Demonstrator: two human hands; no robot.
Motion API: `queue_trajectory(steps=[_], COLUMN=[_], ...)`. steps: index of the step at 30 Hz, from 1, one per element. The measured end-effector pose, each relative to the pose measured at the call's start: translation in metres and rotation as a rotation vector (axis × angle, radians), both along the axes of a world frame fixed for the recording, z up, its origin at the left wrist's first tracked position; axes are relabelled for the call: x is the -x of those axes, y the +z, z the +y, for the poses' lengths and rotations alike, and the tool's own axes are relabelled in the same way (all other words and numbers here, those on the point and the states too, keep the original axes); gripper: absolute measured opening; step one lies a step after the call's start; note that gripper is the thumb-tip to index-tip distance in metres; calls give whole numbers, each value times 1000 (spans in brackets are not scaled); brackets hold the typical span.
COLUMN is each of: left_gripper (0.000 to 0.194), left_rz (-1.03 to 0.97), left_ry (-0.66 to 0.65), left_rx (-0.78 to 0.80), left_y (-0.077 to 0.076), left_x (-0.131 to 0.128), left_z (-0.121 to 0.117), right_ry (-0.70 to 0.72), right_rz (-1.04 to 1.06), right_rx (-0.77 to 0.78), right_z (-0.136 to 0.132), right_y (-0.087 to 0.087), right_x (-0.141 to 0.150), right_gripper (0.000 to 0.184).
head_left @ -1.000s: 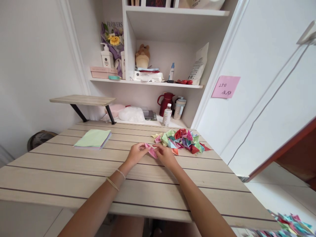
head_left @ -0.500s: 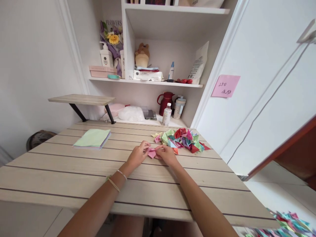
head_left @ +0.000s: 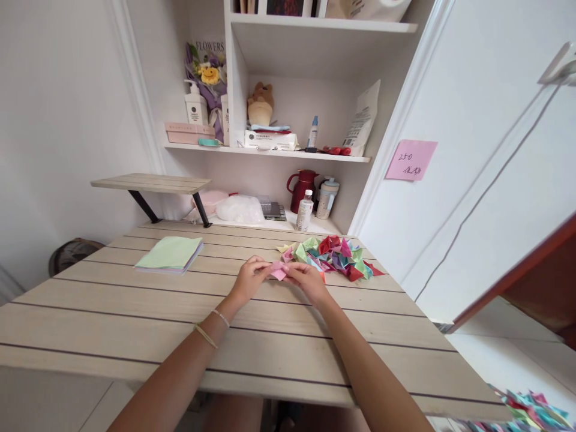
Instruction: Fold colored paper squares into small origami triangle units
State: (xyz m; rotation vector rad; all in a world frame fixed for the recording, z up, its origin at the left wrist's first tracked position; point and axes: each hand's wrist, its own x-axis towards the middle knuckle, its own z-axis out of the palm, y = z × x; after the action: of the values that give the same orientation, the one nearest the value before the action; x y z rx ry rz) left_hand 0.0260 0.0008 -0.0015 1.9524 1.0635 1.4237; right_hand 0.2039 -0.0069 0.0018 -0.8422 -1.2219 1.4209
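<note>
Between my two hands is a small piece of folded pink paper (head_left: 278,273), held just above the table. My left hand (head_left: 250,278) pinches its left edge with thumb and fingers. On the other side my right hand (head_left: 306,281) grips the paper's right edge, its fingers partly behind it. Just beyond my right hand lies a pile of folded paper pieces (head_left: 335,255) in red, green, pink, purple and blue. A stack of square paper sheets (head_left: 170,254), pale green on top, lies to the left of my hands.
The slatted wooden table (head_left: 148,327) carries a small raised shelf (head_left: 150,182) at its back left. Behind stand a plastic bottle (head_left: 305,211), a red jug (head_left: 304,187) and a light tumbler (head_left: 327,198). More folded paper (head_left: 531,408) lies on the floor at the right.
The left fingers, raised at the paper's corner before, now press lower on its left edge. The pink paper appears turned and flatter, and the right hand has shifted slightly right.
</note>
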Motion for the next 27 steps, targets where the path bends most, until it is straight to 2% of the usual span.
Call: queue_trajectory(steps=[3,7,16,23,27], left_gripper=[20,26,24,30,31], left_rz=[-108,-310,-375,-454,-439], left_ry=[-10,-122,-93,-151,-76], left_rx=[129,388,313,514,470], left_y=[-2,-6,-3,-2,-5], left_x=[-2,-6,-5,-6,-5], left_z=[1,1,2,-3,0], right_ry=[-4,-28,-54,-93,-94], right_rz=[-90,-124,-57,-8,-117], right_rx=[-55,-73,-49,-57,-123], right_z=[0,0,1,-2,-2], right_y=[0,-3,-5,-3,-2], right_x=[1,4,4,6,5], right_gripper=[32,36,28,34,33])
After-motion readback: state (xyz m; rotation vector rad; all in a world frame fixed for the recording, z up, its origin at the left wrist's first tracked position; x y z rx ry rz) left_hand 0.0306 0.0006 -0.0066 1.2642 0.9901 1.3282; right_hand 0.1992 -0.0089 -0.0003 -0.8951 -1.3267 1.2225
